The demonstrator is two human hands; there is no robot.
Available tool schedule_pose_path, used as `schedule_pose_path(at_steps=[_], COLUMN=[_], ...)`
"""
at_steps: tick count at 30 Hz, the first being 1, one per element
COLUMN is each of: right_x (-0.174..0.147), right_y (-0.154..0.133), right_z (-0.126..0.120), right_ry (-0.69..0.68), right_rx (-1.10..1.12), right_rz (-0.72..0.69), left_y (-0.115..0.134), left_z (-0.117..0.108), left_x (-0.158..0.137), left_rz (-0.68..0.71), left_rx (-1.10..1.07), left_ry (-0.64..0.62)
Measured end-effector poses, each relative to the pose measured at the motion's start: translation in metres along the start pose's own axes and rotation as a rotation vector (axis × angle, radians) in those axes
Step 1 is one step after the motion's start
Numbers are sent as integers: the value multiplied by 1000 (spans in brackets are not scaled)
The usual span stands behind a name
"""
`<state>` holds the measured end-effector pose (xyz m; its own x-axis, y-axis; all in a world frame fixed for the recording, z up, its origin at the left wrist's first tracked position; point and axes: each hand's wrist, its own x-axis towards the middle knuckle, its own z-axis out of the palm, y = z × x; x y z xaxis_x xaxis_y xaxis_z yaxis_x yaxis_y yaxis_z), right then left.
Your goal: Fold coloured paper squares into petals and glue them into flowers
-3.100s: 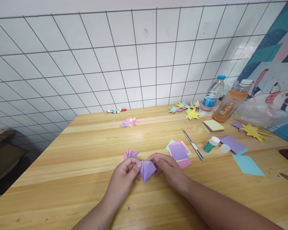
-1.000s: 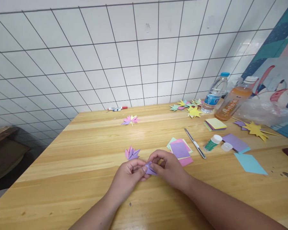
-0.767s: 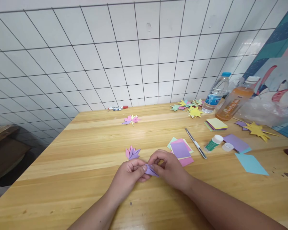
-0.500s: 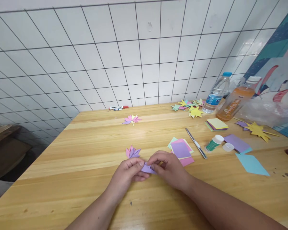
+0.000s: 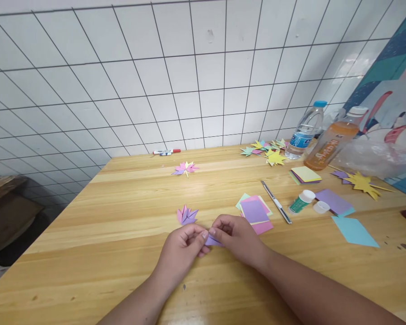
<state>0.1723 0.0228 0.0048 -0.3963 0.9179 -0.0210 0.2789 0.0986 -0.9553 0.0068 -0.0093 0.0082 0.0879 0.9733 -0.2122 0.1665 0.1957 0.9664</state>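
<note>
Both hands pinch a small folded piece of purple paper (image 5: 213,242) just above the table. My left hand (image 5: 185,246) grips its left end, thumb on top and fingers beneath. My right hand (image 5: 237,237) holds the right part, with thumb and forefinger tips close to the left thumb. Much of the paper is hidden by the fingers. Right behind my left hand lies a pink and purple folded paper leaf piece (image 5: 187,215). Beside my right hand is a loose stack of coloured paper squares (image 5: 255,211), a purple one on top.
Right of the squares lie a utility knife (image 5: 276,201), a glue stick (image 5: 302,202) and its cap (image 5: 321,207). Blue paper (image 5: 355,231) lies farther right. Two bottles, a water bottle (image 5: 304,133) and an orange drink (image 5: 334,142), stand behind. Paper leaves (image 5: 186,169) and markers (image 5: 167,152) lie near the wall.
My right hand's fingers have shifted, its thumb now pressing on the paper close to my left thumb. Both hands and the purple paper have moved slightly to the right.
</note>
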Motion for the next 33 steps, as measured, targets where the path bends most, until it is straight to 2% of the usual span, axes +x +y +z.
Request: schedule_pose_path(at_steps=[3,8,15,19,22,25,29,33], right_x=[0,-1,-1,-1,-3,-4,-3,-1], right_y=[0,-2,-1,-3,-7,-7,-4,0], right_z=[-1,-4,0,-2,-6,-8,-5,1], right_ry=[-12,-43,-33,-20,-32,-25,22,-64], right_rx=[-21,-127,15,-68,-196,-229,-23,107], right_rz=[-26,-74,-5,-84,-198,-230,-128,-17], left_y=[0,-1,2,1,0,0,0,1], left_z=[0,-4,-7,-5,-2,-2,-4,-7], left_x=[-1,-1,0,-1,-2,-2,0,3], left_rz=[41,190,208,200,196,181,70,15], left_rx=[88,308,265,285,256,209,8,-142], left_ry=[-8,-34,57,10,-26,-27,10,36])
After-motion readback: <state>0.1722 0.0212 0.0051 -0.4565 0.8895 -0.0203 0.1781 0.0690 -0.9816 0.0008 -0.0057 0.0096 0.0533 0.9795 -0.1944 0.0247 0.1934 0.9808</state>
